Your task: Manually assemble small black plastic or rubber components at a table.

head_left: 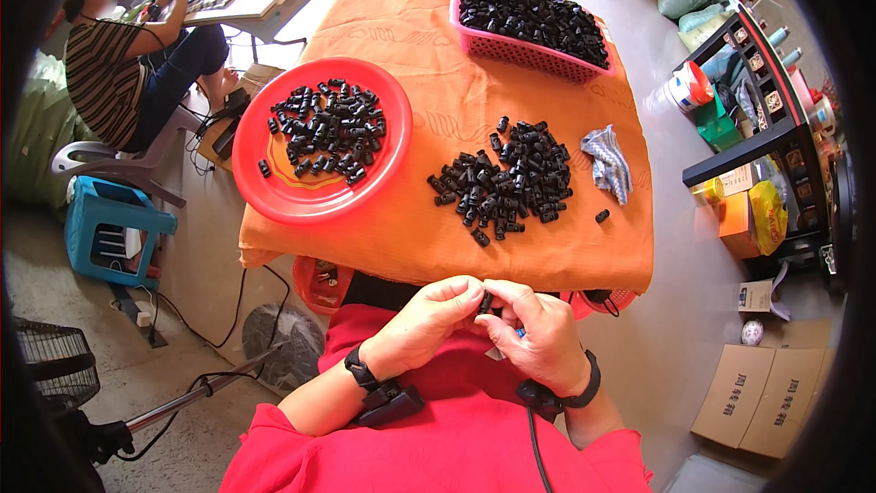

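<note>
Small black plastic piece (pixel 485 301), pinched upright between the fingertips of both hands, held close to the body just below the near edge of the desk (pixel 547 260). Long axis roughly vertical, top end peeking out above the fingers. Left hand (pixel 429 319) curled closed around it from the left, right hand (pixel 538 333) closed on it from the right, thumbs meeting at the piece; neither clearly nearer, both in contact. Something small and blue just visible under the right fingers, too small to identify. Ahead on the orange cloth, a loose pile of black pieces (pixel 504 181), nearer the right hand. Left of it, a red round tray (pixel 265 192) with more pieces. Farther back, a pink basket (pixel 511 47) full of them. Beside the pile, a crumpled checked cloth (pixel 607 162). Off to the left, another person seated at a separate table.
</note>
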The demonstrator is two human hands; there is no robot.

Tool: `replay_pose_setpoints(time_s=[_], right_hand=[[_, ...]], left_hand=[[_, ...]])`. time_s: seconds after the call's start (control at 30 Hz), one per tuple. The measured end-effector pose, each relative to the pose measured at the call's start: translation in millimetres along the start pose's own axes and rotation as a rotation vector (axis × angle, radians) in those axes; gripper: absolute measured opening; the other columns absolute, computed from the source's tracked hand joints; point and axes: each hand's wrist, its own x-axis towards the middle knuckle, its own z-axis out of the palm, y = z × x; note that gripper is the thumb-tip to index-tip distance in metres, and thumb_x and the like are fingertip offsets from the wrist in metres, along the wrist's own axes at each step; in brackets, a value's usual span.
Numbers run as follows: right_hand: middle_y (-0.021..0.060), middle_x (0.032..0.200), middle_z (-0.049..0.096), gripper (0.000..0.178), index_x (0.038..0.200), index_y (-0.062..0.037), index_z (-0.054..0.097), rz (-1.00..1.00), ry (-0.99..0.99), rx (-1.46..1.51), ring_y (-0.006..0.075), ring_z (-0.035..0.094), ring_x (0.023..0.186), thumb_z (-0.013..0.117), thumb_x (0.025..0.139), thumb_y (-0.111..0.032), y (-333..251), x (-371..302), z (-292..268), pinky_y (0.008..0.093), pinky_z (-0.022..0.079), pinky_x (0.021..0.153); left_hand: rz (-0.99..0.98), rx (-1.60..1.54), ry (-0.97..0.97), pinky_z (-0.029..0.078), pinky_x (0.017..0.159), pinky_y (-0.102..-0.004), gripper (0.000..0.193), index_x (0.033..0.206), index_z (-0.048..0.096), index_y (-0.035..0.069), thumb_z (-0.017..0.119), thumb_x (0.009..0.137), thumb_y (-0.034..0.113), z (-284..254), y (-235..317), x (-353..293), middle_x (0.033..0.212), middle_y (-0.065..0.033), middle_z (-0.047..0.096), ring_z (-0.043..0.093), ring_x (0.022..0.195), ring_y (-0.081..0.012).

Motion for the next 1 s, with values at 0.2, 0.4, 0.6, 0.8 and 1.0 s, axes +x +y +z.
replay_pose_setpoints(time_s=[0.2,0.4,0.6,0.8,1.0], right_hand=[[0.0065,0.073,0.066,0.030,0.115,-0.0030,0.061,0.081,0.028,0.196,0.0144,0.064,0.057,0.071,0.086,-0.002,1.8,-3.2,4.3,0.0267,0.050,0.054],[0.0057,0.075,0.066,0.012,0.108,-0.0014,0.061,0.248,0.011,0.299,0.0109,0.065,0.059,0.061,0.096,-0.003,-5.7,-2.1,0.2,0.0251,0.051,0.054],[0.0075,0.074,0.067,0.011,0.107,-0.0008,0.061,0.313,0.078,0.352,0.0121,0.065,0.059,0.058,0.098,-0.006,0.6,-2.8,7.3,0.0253,0.053,0.054],[0.0101,0.073,0.067,0.013,0.105,-0.0007,0.061,0.261,0.171,0.226,0.0142,0.067,0.061,0.062,0.096,-0.010,3.2,-0.8,11.3,0.0271,0.053,0.056],[0.0083,0.074,0.068,0.008,0.100,-0.0019,0.061,0.313,0.032,0.297,0.0128,0.066,0.062,0.062,0.096,-0.009,2.9,-0.6,12.2,0.0262,0.052,0.055]], left_hand=[[0.008,-0.022,-0.022,0.048,0.084,-0.0260,0.018,0.098,0.058,0.009,0.057,0.102,0.026,-2.2,-3.6,-0.7,0.096,0.0027,0.059,0.056,0.089,-0.0074],[0.027,0.044,-0.025,0.046,0.081,-0.0252,0.018,0.095,0.057,0.010,0.057,0.102,0.027,-3.5,-6.2,-1.7,0.096,0.0037,0.057,0.054,0.087,-0.0064],[-0.003,0.039,-0.029,0.048,0.084,-0.0281,0.021,0.100,0.058,0.008,0.054,0.103,0.028,-0.8,-4.6,-1.3,0.098,0.0010,0.059,0.057,0.091,-0.0100],[0.001,0.033,-0.009,0.050,0.084,-0.0299,0.021,0.103,0.057,0.007,0.052,0.104,0.028,1.0,-4.3,-2.5,0.098,-0.0014,0.061,0.060,0.091,-0.0125],[-0.013,0.039,0.006,0.049,0.082,-0.0293,0.021,0.101,0.057,0.007,0.051,0.104,0.027,0.4,-5.1,-2.5,0.094,-0.0003,0.059,0.058,0.089,-0.0118]])
